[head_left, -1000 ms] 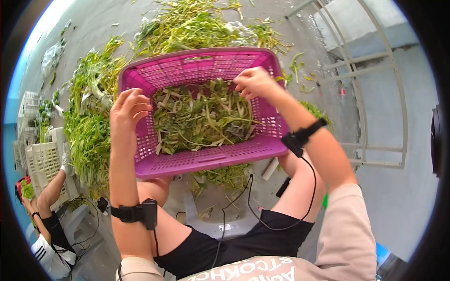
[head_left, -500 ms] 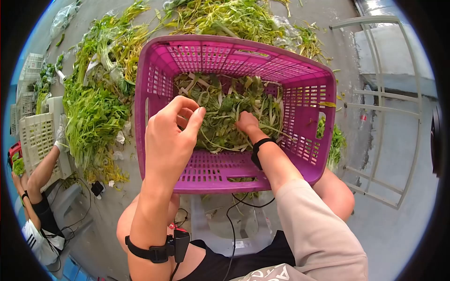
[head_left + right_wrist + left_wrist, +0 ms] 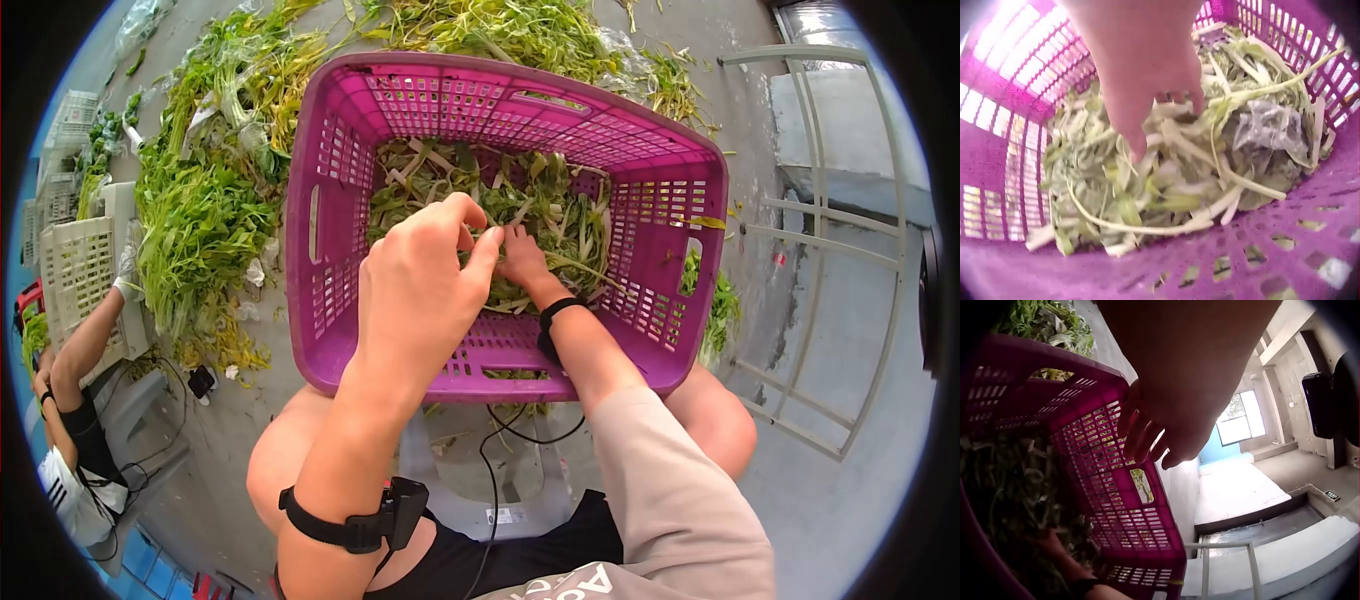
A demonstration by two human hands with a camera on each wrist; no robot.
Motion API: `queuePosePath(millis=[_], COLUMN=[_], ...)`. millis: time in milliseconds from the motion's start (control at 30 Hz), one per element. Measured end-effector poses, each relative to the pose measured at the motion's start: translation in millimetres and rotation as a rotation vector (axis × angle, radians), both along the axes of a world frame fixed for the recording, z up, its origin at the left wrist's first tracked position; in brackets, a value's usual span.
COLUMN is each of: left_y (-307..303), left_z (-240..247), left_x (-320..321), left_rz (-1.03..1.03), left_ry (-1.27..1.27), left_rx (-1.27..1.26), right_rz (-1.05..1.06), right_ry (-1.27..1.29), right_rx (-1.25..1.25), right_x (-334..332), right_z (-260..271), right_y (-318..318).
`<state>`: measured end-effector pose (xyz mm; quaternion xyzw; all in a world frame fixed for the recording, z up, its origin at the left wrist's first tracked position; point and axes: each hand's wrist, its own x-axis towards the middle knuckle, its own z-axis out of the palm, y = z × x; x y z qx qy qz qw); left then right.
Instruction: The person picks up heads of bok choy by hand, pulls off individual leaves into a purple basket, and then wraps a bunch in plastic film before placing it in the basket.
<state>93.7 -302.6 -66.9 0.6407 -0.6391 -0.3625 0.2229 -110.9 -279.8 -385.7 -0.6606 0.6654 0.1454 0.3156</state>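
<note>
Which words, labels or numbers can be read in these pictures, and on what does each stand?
Shirt print: a few large letters, cut off by the picture's edge; no whole word is readable.
Label on the grey stool: too small to read.
Pink basket: no text seen.

Magenta slotted basket (image 3: 640, 200); pale-green and white vegetable scraps (image 3: 1172, 181).

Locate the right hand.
Head view, centre: the right hand is inside the pink plastic basket, fingers in the cut greens, just beyond the left hand.
</note>
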Motion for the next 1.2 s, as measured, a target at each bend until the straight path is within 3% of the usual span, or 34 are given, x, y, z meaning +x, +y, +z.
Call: queuePosePath(millis=[133, 233, 267, 333, 467, 500, 667, 800, 933, 1000, 1200], left_y=[1.2, -1.3, -3.1, -6.7, -11.0, -12.6, -6.4, 6.0, 20.4, 26.1, 27.8], left_z=[-1.3, -1.3, -1.5, -0.1, 1.0, 8.2, 20.8, 25.0, 16.5, 3.7, -0.6], left_x=[-2.1, 1.5, 3.9, 7.9, 10.6, 9.9, -3.3, -23.1, -48.5, -59.9, -74.5], left_rz=[-0.024, -0.016, -0.014, -0.006, 0.030, 0.036, 0.067, 0.040, 0.002, 0.013, 0.088], left_ry=[-0.045, -0.049, -0.044, -0.048, -0.038, -0.029, 0.058, 0.514, 0.802, 0.855, 0.953], left_rx=[-0.026, -0.015, -0.018, -0.004, -0.008, 0.064, -0.024, 0.130, 0.266, 0.183, 0.493], right_rz=[-0.150, -0.240, -0.239, -0.625, -0.711, -0.739, -0.737, -0.825, -0.867, -0.962, -0.758], right_ry=[-0.145, -0.325, -0.320, -0.616, -0.845, -1.000, -1.247, -1.502, -1.629, -1.705, -1.524], right_rx=[-0.034, 0.301, 0.298, 0.522, 0.537, 0.527, 0.379, 0.277, 0.239, 0.111, 0.051], right_x=[-1.1, -17.2, -23.8, -27.3, -42.0, -50.8, -60.2, -58.8, -60.9, -56.4, -52.3], right_z=[-11.2, 0.9, 3.2, 52.0, 147.0, 159.0, 278.0, 353.2, 356.1, 344.1, 336.3], right_y=[-3.1, -20.5, -21.7, -31.8, -44.8, -41.7, -21.8, 12.0, 38.6, 45.8, 31.5])
